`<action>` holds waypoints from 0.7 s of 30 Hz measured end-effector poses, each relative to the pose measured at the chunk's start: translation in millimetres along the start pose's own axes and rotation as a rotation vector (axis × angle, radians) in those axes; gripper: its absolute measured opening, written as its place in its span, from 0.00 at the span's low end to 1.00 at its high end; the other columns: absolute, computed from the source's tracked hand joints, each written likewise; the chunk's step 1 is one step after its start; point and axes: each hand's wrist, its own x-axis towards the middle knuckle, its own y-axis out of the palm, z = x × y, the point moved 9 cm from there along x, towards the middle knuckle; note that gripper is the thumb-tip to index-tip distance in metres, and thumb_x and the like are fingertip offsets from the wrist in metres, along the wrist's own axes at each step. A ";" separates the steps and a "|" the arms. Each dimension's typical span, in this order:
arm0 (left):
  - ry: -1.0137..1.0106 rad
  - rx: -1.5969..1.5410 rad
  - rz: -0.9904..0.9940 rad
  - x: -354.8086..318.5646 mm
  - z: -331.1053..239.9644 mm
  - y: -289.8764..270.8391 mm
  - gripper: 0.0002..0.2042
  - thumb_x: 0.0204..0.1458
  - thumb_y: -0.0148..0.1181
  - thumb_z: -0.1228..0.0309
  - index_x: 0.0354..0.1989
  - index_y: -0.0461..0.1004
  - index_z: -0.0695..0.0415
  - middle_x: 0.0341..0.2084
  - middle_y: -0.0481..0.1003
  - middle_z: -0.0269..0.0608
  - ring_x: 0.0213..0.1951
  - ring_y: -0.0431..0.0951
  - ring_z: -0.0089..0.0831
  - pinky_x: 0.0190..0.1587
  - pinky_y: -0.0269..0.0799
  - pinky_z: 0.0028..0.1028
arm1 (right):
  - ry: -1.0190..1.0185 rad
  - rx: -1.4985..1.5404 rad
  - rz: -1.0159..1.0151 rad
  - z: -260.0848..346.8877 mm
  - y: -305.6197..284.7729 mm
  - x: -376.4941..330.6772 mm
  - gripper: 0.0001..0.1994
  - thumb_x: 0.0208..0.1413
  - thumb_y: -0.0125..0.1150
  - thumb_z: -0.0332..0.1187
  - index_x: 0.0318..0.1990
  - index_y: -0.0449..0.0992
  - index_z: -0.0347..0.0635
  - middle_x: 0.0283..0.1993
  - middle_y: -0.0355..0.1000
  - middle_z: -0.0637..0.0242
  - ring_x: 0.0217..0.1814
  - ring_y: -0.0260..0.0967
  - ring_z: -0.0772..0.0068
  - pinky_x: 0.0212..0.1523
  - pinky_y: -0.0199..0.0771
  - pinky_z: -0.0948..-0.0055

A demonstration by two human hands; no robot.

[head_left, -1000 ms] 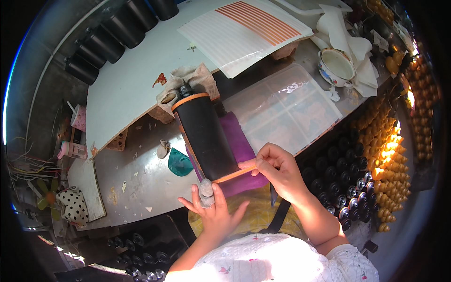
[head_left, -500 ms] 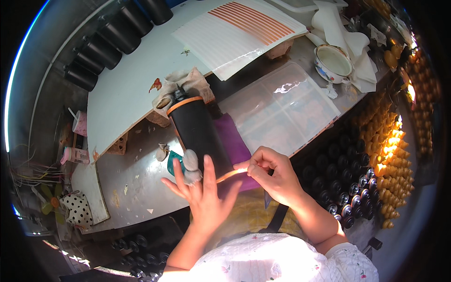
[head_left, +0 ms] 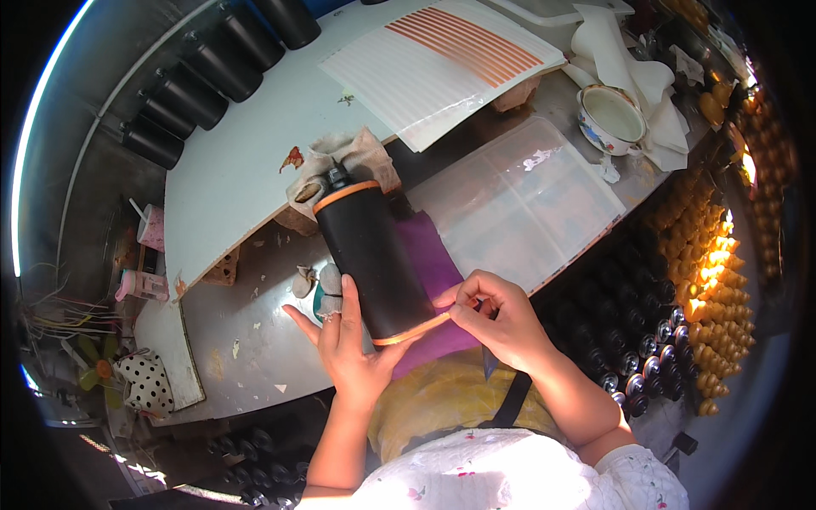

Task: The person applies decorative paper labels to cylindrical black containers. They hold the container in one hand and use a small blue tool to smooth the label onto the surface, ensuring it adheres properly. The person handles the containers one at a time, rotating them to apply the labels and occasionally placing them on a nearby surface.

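Note:
A black cylinder (head_left: pixel 374 255) with a narrow neck lies tilted across the bench, its neck end on a cloth-draped block (head_left: pixel 361 157). An orange band (head_left: pixel 353 195) circles its far end. Around its near rim runs an orange strip (head_left: pixel 408 330). My left hand (head_left: pixel 353 357) presses the cylinder's lower left side, thumb at the near end; grey coverings (head_left: pixel 331 289) sit on some fingertips. My right hand (head_left: pixel 501 319) is closed, pinching the strip's end at the right of the rim; a small dark bit between its fingers is unclear.
Purple cloth (head_left: pixel 429 255) lies under the cylinder, beside a clear plastic sheet (head_left: pixel 510 204). Farther back is a sheet of orange strips (head_left: pixel 467 51). An enamel bowl (head_left: pixel 612 123) stands at the right, black cylinders (head_left: pixel 221 68) at the upper left, several black and gold pieces (head_left: pixel 705 280) at the right.
My left hand has closed in from spread fingers onto the cylinder's side. The strip now lies along the near rim. My right hand keeps its pinch.

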 end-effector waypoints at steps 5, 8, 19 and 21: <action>0.017 -0.326 -0.057 -7.5 12.9 11.5 0.51 0.40 0.76 0.53 0.70 0.57 0.69 0.36 0.76 0.43 0.42 0.78 0.38 0.72 0.28 0.63 | -0.011 -0.029 -0.013 -1.7 1.5 -2.8 0.05 0.59 0.63 0.31 0.36 0.77 0.39 0.40 0.79 0.70 0.33 0.67 0.89 0.30 0.61 0.85; 0.002 -0.383 -0.031 -23.1 11.1 14.8 0.49 0.43 0.74 0.59 0.71 0.54 0.69 0.40 0.78 0.47 0.47 0.78 0.42 0.71 0.29 0.64 | -0.005 -0.031 -0.033 -1.0 1.0 -2.6 0.06 0.60 0.63 0.31 0.35 0.77 0.38 0.40 0.79 0.71 0.30 0.64 0.91 0.29 0.61 0.86; -0.029 -0.227 0.155 -92.2 -15.8 25.0 0.54 0.46 0.72 0.58 0.75 0.40 0.64 0.65 0.61 0.59 0.68 0.61 0.54 0.69 0.28 0.69 | -0.101 -0.423 -0.119 39.7 3.3 -14.5 0.08 0.62 0.60 0.34 0.36 0.75 0.38 0.30 0.79 0.60 0.34 0.81 0.62 0.34 0.74 0.70; -0.015 -0.195 0.149 -88.7 -20.2 22.4 0.54 0.46 0.71 0.57 0.75 0.40 0.64 0.66 0.60 0.59 0.67 0.61 0.54 0.68 0.27 0.70 | -0.104 -0.431 -0.115 40.8 3.2 -15.7 0.09 0.62 0.61 0.35 0.36 0.74 0.38 0.31 0.79 0.60 0.36 0.81 0.61 0.35 0.74 0.70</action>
